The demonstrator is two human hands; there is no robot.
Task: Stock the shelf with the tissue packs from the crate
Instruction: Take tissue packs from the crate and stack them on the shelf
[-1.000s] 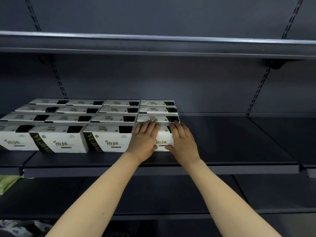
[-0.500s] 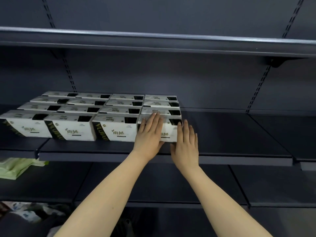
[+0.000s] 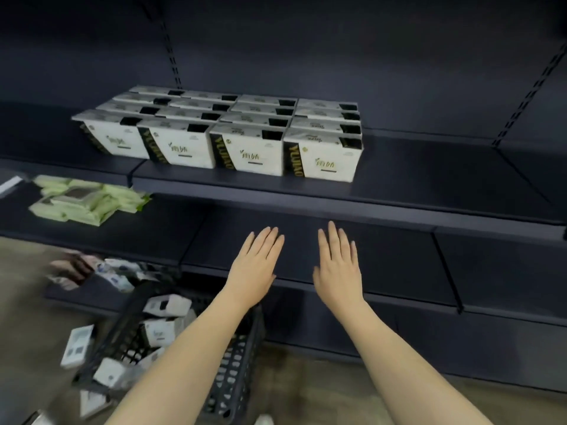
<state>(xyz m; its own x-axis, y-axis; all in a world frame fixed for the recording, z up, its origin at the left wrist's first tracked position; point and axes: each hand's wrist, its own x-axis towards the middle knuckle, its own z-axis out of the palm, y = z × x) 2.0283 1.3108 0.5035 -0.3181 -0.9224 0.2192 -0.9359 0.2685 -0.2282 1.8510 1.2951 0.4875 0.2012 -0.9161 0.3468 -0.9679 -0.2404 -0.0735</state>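
Note:
Several white tissue packs (image 3: 319,157) with black and gold print stand in neat rows on the dark shelf (image 3: 429,179). My left hand (image 3: 256,268) and my right hand (image 3: 337,265) hover empty in front of the lower shelf, fingers straight, well below the packs. Under my left forearm stands a black plastic crate (image 3: 236,378) on the floor, with several loose tissue packs (image 3: 162,329) inside it.
Green packets (image 3: 89,200) lie on the lower shelf at the left. Other small packs (image 3: 110,271) sit on the lowest shelf at the left. One white pack (image 3: 76,345) lies on the floor beside the crate. The shelf right of the rows is bare.
Both hands have come off the front right tissue pack and dropped below the shelf. The view has tilted down, bringing the crate into sight.

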